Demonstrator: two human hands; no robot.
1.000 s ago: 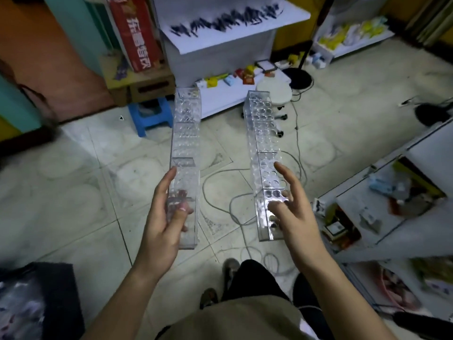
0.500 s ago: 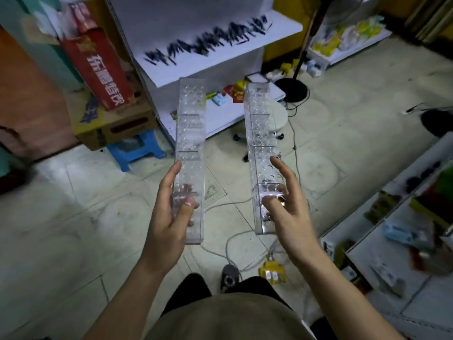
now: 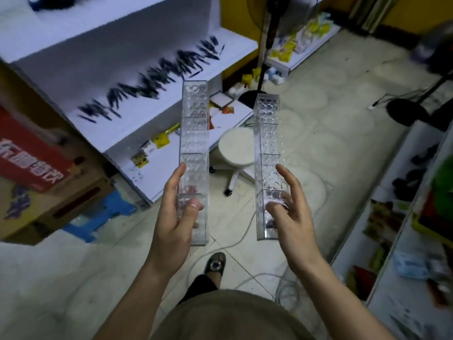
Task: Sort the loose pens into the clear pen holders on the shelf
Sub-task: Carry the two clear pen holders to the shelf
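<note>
The pen holders (image 3: 195, 133) are clear with circle patterns, the pens (image 3: 147, 87) black, the shelf (image 3: 152, 106) white.

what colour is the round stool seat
White: the stool seat shows best in the head view.

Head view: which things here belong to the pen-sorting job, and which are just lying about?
In the job: left pen holder, held by the left hand; right pen holder, held by the right hand; loose pens on the white shelf.
Lying about: white stool; cardboard box; blue stool; floor cable.
</note>
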